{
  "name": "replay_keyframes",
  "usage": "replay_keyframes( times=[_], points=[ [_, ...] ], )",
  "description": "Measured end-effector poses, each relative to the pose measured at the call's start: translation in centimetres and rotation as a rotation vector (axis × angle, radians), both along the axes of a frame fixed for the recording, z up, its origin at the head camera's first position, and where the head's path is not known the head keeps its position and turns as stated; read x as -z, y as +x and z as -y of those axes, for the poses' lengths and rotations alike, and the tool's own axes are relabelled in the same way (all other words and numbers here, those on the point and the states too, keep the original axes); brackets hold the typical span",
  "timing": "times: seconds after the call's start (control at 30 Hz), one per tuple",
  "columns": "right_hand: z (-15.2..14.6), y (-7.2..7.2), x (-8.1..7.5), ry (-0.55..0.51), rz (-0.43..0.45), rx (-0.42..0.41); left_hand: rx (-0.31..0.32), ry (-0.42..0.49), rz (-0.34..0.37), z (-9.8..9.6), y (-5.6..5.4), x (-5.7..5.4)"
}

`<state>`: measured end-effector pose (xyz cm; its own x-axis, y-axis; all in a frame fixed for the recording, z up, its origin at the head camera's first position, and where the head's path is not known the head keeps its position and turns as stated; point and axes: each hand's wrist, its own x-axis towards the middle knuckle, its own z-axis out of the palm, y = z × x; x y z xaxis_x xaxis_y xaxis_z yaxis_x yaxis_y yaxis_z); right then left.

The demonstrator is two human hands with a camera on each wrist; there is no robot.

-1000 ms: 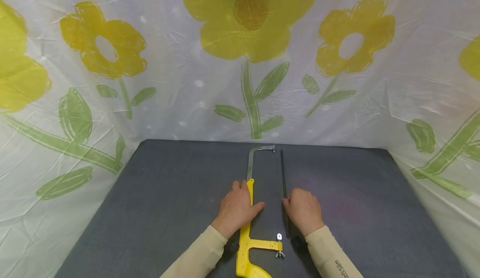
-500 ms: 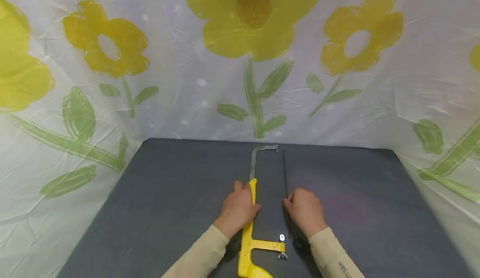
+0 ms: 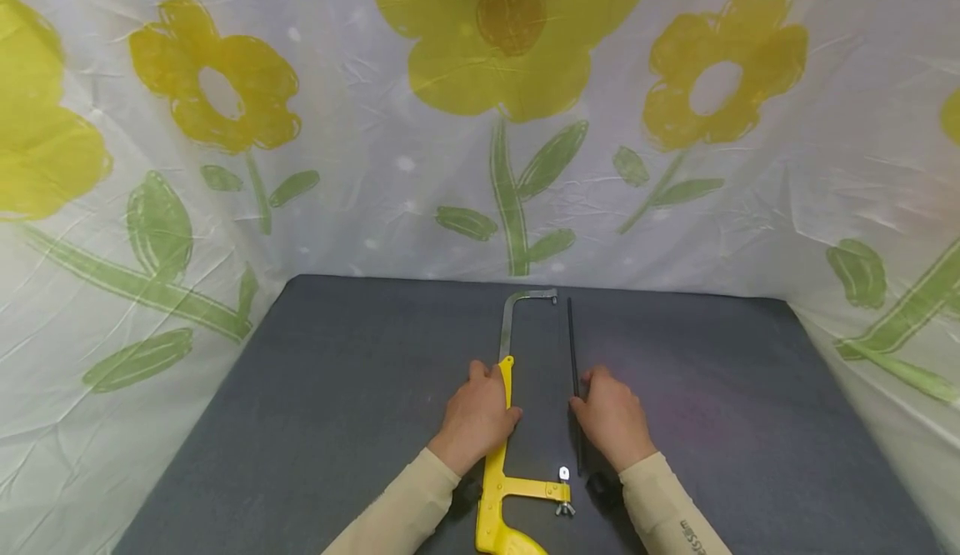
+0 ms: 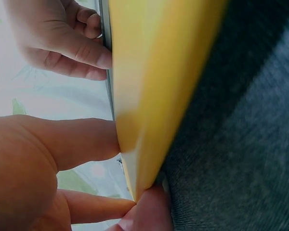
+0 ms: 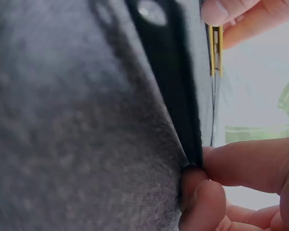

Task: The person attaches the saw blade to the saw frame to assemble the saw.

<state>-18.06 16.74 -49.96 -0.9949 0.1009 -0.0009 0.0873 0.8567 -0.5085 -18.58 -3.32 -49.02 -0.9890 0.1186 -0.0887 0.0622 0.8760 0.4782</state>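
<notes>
A hacksaw frame (image 3: 491,492), yellow with a bare metal front arm (image 3: 506,326), lies lengthwise on the dark table. My left hand (image 3: 475,417) grips its yellow spine, thumb on one side and fingers on the other; the left wrist view shows the spine (image 4: 159,72) close up. Just right of the frame, my right hand (image 3: 615,422) pinches a long dark hacksaw blade (image 3: 573,338) near its middle. In the right wrist view the blade (image 5: 176,82) runs between thumb and fingers, with a hole near one end. The blade is apart from the frame, roughly parallel to it.
A pin with a wing nut (image 3: 565,507) sits on the frame's near arm. At the far end is a small metal peg (image 3: 554,297). The dark table (image 3: 360,355) ends at a flowered curtain (image 3: 337,163) behind and at both sides.
The blade has turned about its length in my right fingers, from flat to edge-on and back to showing its width. My left hand stays on the frame. The head view shifts slightly.
</notes>
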Motion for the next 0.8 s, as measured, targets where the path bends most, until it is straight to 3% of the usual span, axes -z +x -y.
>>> replay_keyframes(
  times=[0.23,0.47,0.8],
  points=[
    [-1.0,-0.4,-0.2,-0.126,0.138,-0.032,0.02,-0.003,0.023,0.1,0.0,-0.2],
    [-1.4,-0.3,-0.5,-0.187,0.168,-0.053,0.021,0.001,-0.004,0.3,0.2,0.0],
    [-1.5,-0.4,-0.8,-0.299,0.19,-0.052,0.002,0.021,0.014,0.1,0.1,-0.1]
  ],
)
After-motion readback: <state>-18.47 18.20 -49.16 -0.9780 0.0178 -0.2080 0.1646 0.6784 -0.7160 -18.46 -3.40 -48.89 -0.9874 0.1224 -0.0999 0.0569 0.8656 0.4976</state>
